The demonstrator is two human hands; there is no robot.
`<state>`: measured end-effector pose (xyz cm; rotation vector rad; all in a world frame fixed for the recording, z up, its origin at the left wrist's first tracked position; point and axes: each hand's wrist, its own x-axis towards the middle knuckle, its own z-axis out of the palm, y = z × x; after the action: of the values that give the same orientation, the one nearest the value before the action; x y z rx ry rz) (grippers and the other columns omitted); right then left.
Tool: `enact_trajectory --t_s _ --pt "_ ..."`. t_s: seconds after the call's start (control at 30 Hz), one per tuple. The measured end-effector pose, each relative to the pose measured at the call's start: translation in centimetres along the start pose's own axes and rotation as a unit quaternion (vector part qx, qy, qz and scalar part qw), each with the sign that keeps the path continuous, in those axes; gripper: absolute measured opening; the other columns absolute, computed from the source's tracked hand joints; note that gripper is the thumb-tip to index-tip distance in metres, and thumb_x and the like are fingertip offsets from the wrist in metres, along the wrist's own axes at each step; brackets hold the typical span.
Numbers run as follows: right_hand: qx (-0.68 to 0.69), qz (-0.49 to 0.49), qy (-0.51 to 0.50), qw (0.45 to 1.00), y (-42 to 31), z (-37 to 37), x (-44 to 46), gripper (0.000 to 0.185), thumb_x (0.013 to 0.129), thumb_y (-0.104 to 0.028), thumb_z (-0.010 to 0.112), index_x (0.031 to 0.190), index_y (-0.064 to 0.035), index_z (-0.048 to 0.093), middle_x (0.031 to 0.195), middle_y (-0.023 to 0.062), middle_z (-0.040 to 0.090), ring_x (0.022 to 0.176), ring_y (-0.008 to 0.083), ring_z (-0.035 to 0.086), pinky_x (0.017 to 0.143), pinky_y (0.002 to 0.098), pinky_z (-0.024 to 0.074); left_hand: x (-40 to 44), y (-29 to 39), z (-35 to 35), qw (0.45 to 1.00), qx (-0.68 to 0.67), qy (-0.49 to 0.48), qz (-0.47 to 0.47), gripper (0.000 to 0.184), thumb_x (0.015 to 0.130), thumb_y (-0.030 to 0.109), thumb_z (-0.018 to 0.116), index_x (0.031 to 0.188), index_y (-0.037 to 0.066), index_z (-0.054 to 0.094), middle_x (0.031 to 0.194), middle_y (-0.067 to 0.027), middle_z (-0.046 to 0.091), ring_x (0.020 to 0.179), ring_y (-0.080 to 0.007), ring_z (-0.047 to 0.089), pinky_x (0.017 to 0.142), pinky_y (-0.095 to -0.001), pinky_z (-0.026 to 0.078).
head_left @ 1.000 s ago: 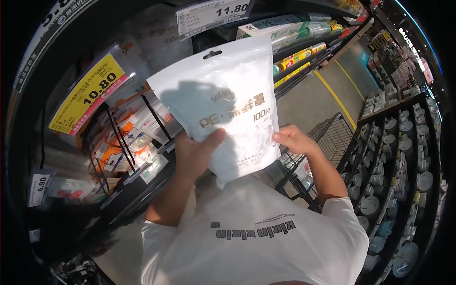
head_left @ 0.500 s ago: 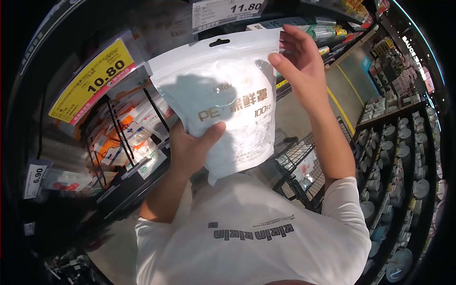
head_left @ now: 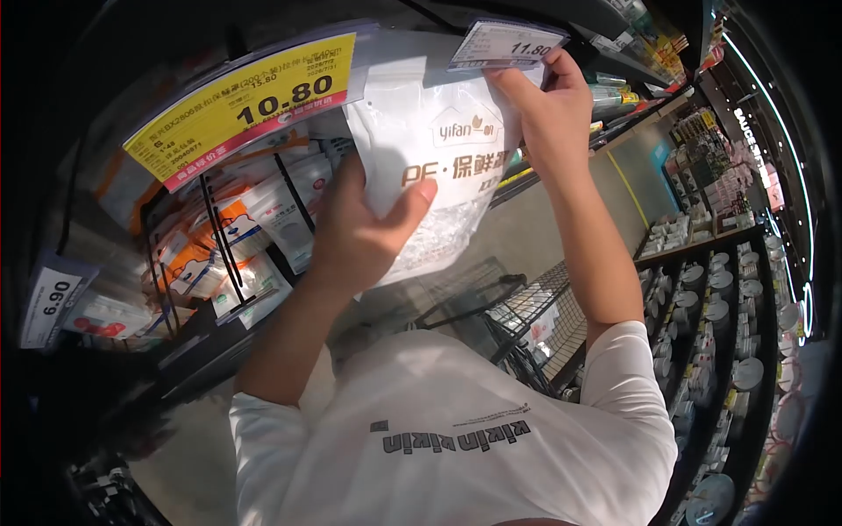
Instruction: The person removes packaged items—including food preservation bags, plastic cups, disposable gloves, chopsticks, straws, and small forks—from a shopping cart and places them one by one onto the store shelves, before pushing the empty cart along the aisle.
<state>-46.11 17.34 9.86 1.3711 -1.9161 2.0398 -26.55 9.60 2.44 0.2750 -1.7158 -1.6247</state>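
A white plastic pouch of PE food covers (head_left: 443, 206), printed in gold, is held upright against the front of the shelf. My left hand (head_left: 355, 228) grips its left side, thumb pressed on the front and the other fingers partly hidden behind. At the pouch's upper right corner, my right hand (head_left: 557, 110) pinches the edge, its fingertips close beneath a white 11.80 price tag (head_left: 509, 46). That tag overlaps the top of the pouch. Left of the pouch hangs a yellow 10.80 price tag (head_left: 250, 105).
Packaged goods hang on black hooks (head_left: 237, 237) at the left, beside a 6.90 tag (head_left: 53, 302). A wire shopping cart (head_left: 548, 324) stands below my right arm. Shelves of dishes (head_left: 715, 302) line the right side of the aisle floor (head_left: 605, 206).
The pouch has moved up and in toward the shelf, now partly behind the white price tag. Both hands have moved with it, and its lit front is more clearly readable.
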Motion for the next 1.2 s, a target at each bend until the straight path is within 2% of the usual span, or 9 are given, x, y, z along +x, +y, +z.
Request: enact_trajectory --t_s 0.2,0.37,0.47,0.53,0.67,0.83,0.93,0.97,1.2 --pt "0.027 0.001 0.028 0.999 1.7 0.6 1.2 0.028 0.074 -0.001 0.074 0.099 0.0024 0.062 0.096 0.0079 0.068 0.086 0.0126 0.063 0.081 0.0254 0.0500 4.4 1.2 -0.9 0.997 -0.023 0.050 0.051 0.041 0.092 0.028 0.064 0.115 -0.005 0.056 0.103 -0.0132 0.066 0.093 -0.0167 0.063 0.082 -0.0304 0.048" --pt "0.015 -0.001 0.022 1.000 2.6 0.0 2.2 0.039 0.074 -0.006 0.075 0.109 0.0032 0.060 0.110 0.0137 0.065 0.098 0.0196 0.063 0.089 0.0310 0.0486 5.7 2.1 -0.6 0.947 0.248 0.205 0.007 0.040 0.093 0.032 0.061 0.110 -0.004 0.063 0.102 -0.0185 0.068 0.095 -0.0248 0.065 0.089 -0.0355 0.047" --pt "0.049 0.005 0.003 0.999 0.7 1.6 2.0 0.031 0.079 -0.005 0.072 0.108 0.0016 0.060 0.103 0.0093 0.068 0.095 0.0160 0.063 0.086 0.0288 0.0489 6.0 1.7 -1.2 0.972 0.105 0.158 -0.139 0.047 0.095 0.037 0.057 0.116 -0.005 0.061 0.116 -0.0225 0.063 0.101 -0.0318 0.062 0.093 -0.0362 0.045" --pt "0.025 -0.021 0.008 0.999 1.1 1.6 2.3 0.032 0.077 -0.001 0.072 0.106 0.0024 0.060 0.094 0.0052 0.068 0.087 0.0119 0.062 0.081 0.0260 0.0491 6.8 0.6 -2.0 0.978 0.145 0.111 0.098 0.049 0.093 0.035 0.056 0.127 0.001 0.058 0.121 -0.0154 0.062 0.111 -0.0255 0.056 0.093 -0.0275 0.040" --pt "-0.187 -0.156 0.025 0.970 1.5 1.4 1.4 0.039 0.076 -0.011 0.071 0.110 0.0017 0.057 0.115 0.0193 0.056 0.109 0.0289 0.055 0.095 0.0375 0.0427 9.2 -0.6 -2.7 0.968 0.144 0.186 -0.092 0.056 0.094 0.041 0.058 0.132 0.000 0.053 0.125 -0.0153 0.061 0.107 -0.0254 0.062 0.089 -0.0318 0.048" --pt "-0.263 -0.290 0.008 0.920 1.8 2.0 -1.3 0.049 0.080 -0.017 0.070 0.122 0.0024 0.054 0.129 0.0251 0.047 0.123 0.0373 0.046 0.104 0.0429 0.0368 13.3 -3.1 -4.0 0.982 -0.060 0.178 -0.032 0.055 0.094 0.034 0.062 0.132 -0.003 0.048 0.125 -0.0165 0.060 0.106 -0.0271 0.063 0.090 -0.0372 0.051" --pt "-0.316 -0.253 0.015 0.914 2.7 3.2 -3.7 0.057 0.076 -0.020 0.079 0.123 0.0035 0.056 0.133 0.0225 0.050 0.116 0.0317 0.054 0.099 0.0379 0.0435 14.3 -3.0 -4.3 0.976 -0.154 0.156 0.016 0.054 0.094 0.031 0.062 0.132 -0.004 0.048 0.124 -0.0165 0.060 0.106 -0.0271 0.063 0.090 -0.0380 0.051" --pt "-0.236 -0.203 -0.029 0.950 5.1 3.0 -3.7 0.073 0.076 -0.033 0.080 0.134 0.0000 0.050 0.146 0.0270 0.032 0.131 0.0415 0.040 0.108 0.0428 0.0358 14.5 -2.9 -4.2 0.975 -0.138 0.173 -0.008 0.052 0.095 0.030 0.061 0.132 -0.005 0.047 0.124 -0.0164 0.060 0.106 -0.0271 0.063 0.091 -0.0395 0.051" --pt "-0.313 -0.179 -0.090 0.928 9.8 5.7 -3.8 0.081 0.074 -0.043 0.076 0.139 -0.0045 0.046 0.142 0.0343 0.034 0.132 0.0497 0.036 0.109 0.0477 0.0344 16.7 -5.2 -4.0 0.980 -0.060 0.171 0.076 0.045 0.099 0.024 0.055 0.132 -0.006 0.046 0.123 -0.0156 0.060 0.110 -0.0247 0.060 0.092 -0.0356 0.048"
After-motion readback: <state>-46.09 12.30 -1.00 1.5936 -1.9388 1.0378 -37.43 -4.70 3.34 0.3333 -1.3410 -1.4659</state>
